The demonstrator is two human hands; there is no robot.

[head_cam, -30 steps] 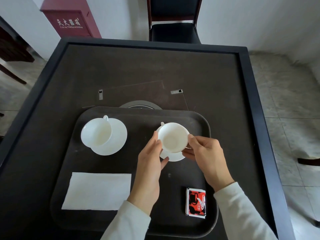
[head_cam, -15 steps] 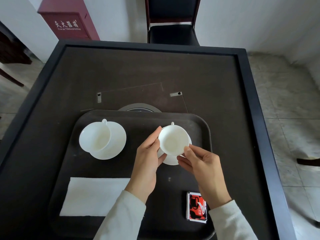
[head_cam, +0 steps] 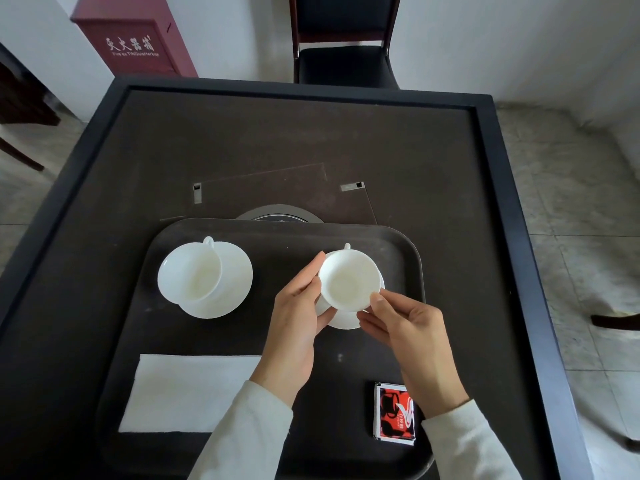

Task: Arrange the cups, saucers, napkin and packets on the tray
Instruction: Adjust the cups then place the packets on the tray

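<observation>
On tray [head_cam: 277, 233] right side: my left hand [head_cam: 294, 320] and right hand [head_cam: 412, 337] both pinch cup [head_cam: 348, 284], seemingly seated on saucer [head_cam: 343, 321].

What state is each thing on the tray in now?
Left cup: upright, empty, on left saucer.
Right cup: upright, empty, held at right saucer.
Napkin: flat on tray.
Packets: flat on tray.
Left hand: grips right cup.
Right hand: pinches right cup.
</observation>
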